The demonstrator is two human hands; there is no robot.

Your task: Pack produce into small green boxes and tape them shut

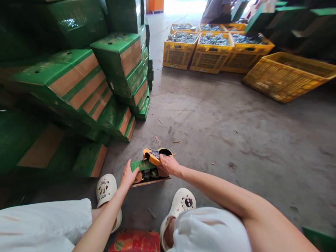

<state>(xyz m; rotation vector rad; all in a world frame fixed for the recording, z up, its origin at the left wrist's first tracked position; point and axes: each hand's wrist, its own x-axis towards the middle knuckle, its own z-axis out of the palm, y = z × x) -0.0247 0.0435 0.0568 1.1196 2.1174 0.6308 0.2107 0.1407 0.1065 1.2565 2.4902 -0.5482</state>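
A small green and brown carton [140, 165] stands on the floor between my feet, its top partly open with dark contents showing. My left hand [128, 175] grips the carton's left side, the thumb lying over its green flap. In my right hand [169, 164] is an orange tape dispenser [152, 156] with a roll of tape, held over the carton's far edge. The fingers of that hand wrap round the dispenser and are partly hidden. What lies inside the carton is too dark to name.
Stacks of green cartons [118, 56] rise on the left. Yellow crates [210, 57] full of small wrapped items stand ahead, with a tilted yellow crate [286, 78] at the right. A red package [135, 241] lies between my feet. A person [216, 10] is at the back.
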